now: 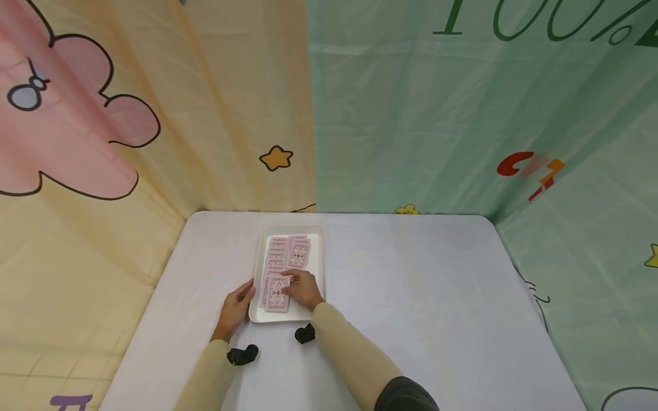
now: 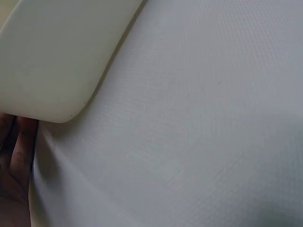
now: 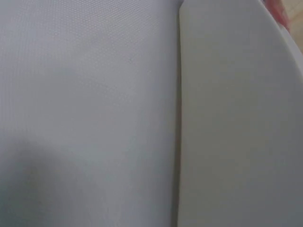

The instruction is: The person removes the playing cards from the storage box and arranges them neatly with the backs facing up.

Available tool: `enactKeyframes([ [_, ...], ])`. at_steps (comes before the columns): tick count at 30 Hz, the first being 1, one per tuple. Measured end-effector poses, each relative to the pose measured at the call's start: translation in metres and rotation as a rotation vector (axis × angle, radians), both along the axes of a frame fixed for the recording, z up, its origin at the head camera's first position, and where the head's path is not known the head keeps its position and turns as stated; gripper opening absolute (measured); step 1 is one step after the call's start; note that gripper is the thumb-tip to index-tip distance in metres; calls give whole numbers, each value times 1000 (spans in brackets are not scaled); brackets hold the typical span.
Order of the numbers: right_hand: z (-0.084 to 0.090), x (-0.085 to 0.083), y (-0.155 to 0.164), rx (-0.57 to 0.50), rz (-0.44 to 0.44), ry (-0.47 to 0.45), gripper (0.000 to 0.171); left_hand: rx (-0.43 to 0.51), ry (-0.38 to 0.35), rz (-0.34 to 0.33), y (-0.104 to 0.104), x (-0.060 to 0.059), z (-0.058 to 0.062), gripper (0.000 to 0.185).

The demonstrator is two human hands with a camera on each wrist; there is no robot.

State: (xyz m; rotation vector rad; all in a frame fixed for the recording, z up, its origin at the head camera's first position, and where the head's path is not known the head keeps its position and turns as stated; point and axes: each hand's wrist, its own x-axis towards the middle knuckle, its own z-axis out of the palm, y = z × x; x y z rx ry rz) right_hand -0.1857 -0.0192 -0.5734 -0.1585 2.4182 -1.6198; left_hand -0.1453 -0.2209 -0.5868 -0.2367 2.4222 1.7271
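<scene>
A white rectangular tray (image 1: pixel 317 279) holds several playing cards (image 1: pixel 276 252), backs up with a red and white pattern, in overlapping columns. My right hand (image 1: pixel 304 288) reaches over the tray's right side and pinches a playing card (image 1: pixel 277 298) at the near end by its upper right edge. At the tray's left side, my left hand (image 1: pixel 235 311) touches the outer wall with fingers fairly straight. The left wrist view has these fingers (image 2: pixel 21 151) beside the tray's corner (image 2: pixel 57 66). In the right wrist view, the tray's wall (image 3: pixel 236 123) fills the right half.
A white cloth covers the table (image 1: pixel 411 297) under the tray. Patterned curtains (image 1: pixel 390 114) hang behind the table and along both sides. Black wrist devices (image 1: pixel 243 355) sit at both wrists, close above the cloth.
</scene>
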Motion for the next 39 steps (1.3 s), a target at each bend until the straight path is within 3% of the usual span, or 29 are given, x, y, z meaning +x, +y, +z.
enactKeyframes([
  [8,9,-11,17,-43,-30,-8,40,28,-45,-1,-4,-1,-1,47],
  [16,24,-25,39,-170,-106,-39,41,28,-28,3,-4,-1,-1,47],
  [23,35,-36,62,-202,-146,-44,41,7,-17,35,-3,3,-2,45],
  [39,33,-70,129,-279,-341,-26,38,9,11,9,-1,2,-5,45],
])
